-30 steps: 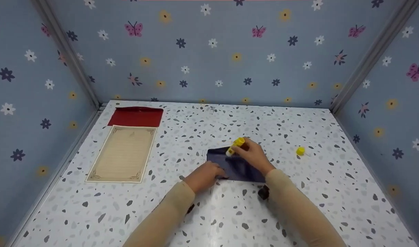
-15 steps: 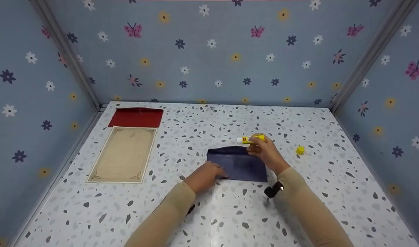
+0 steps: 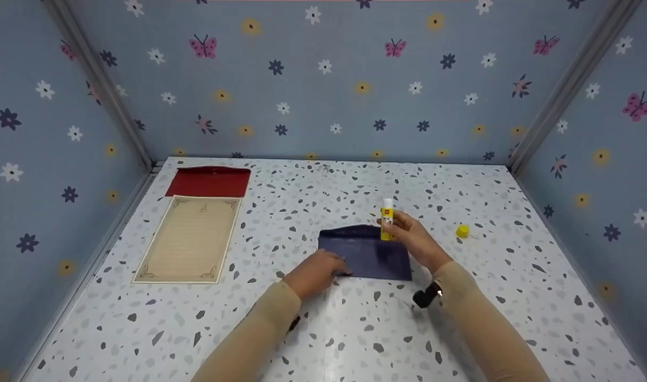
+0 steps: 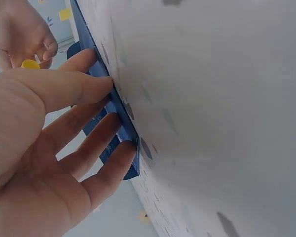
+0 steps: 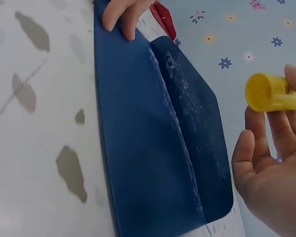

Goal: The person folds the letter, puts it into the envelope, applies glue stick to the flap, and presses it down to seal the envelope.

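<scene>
The right hand pinches a yellow glue stick between thumb and fingers, above the far right part of a dark blue envelope. In the head view the stick's long axis runs up and down the picture, white tip uppermost. Its label has a small red patch; the lettering is too small to read. The envelope lies lengthwise left to right, flap on the far side. The left hand, fingers spread, presses its near left part.
</scene>
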Available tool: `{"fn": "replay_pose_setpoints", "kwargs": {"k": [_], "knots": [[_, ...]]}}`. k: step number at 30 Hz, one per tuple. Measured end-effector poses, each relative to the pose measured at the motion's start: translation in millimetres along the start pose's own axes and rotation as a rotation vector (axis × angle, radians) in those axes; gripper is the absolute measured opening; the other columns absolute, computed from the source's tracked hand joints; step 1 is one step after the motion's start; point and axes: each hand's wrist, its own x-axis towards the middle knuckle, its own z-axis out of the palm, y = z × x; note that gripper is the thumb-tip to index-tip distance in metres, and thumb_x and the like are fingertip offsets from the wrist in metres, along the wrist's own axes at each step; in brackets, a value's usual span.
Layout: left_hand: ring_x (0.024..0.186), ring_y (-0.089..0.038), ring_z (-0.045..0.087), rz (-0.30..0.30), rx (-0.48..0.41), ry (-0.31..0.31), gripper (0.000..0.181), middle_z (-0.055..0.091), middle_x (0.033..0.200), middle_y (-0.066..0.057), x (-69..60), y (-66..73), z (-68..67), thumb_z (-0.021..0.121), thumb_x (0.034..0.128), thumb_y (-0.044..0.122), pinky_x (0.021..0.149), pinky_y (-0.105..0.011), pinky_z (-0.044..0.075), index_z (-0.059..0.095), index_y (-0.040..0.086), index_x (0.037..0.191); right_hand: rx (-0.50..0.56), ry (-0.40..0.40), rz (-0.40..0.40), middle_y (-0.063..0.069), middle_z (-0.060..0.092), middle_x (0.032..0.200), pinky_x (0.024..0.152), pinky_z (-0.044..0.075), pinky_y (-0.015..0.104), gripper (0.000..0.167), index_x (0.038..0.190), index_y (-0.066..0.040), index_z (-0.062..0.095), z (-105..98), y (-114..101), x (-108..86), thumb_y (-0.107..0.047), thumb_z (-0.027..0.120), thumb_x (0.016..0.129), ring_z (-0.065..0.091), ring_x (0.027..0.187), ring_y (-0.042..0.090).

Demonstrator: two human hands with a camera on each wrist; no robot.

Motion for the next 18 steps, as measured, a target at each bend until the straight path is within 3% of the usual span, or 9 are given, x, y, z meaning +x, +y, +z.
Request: {"fn": "replay_pose_setpoints", "kwargs": {"k": [3, 11, 18], "knots": [[0.114, -0.024, 0.061, -0.01, -0.002, -0.003, 0.038, 0.068, 0.124, -0.003, 0.0, -0.2, -1.0, 0.066, 0.09, -0.005, 0.101, -0.037, 0.045, 0.076, 0.019, 0.118, -0.095, -0.002, -0.002, 0.015, 0.052, 0.142, 0.107, 0.04, 0.044, 0.064, 0.153, -0.01, 0.038, -1.2, -0.4, -0.7, -0.031, 0.066, 0.099, 0.05, 0.126, 0.028], [0.111, -0.023, 0.062, -0.009, -0.064, 0.005, 0.035, 0.07, 0.116, -0.001, 1.2, -0.4, -4.0, 0.065, 0.0895, -0.007, 0.101, -0.036, 0.046, 0.077, 0.016, 0.115, -0.17, -0.006, -0.03, 0.016, 0.053, 0.13, 0.101, 0.047, 0.042, 0.058, 0.148, -0.01, 0.043, 0.6, -4.1, -2.5, -0.025, 0.068, 0.098, 0.055, 0.116, 0.028], [0.11, -0.021, 0.063, -0.017, -0.096, 0.009, 0.029, 0.071, 0.113, -0.001, 1.8, -1.6, -6.1, 0.065, 0.0916, -0.004, 0.101, -0.034, 0.047, 0.077, 0.013, 0.113, -0.359, 0.081, -0.056, 0.013, 0.058, 0.129, 0.1, 0.048, 0.046, 0.054, 0.139, -0.015, 0.052, -7.1, -2.7, -6.3, -0.031, 0.074, 0.093, 0.057, 0.118, 0.03]]}}
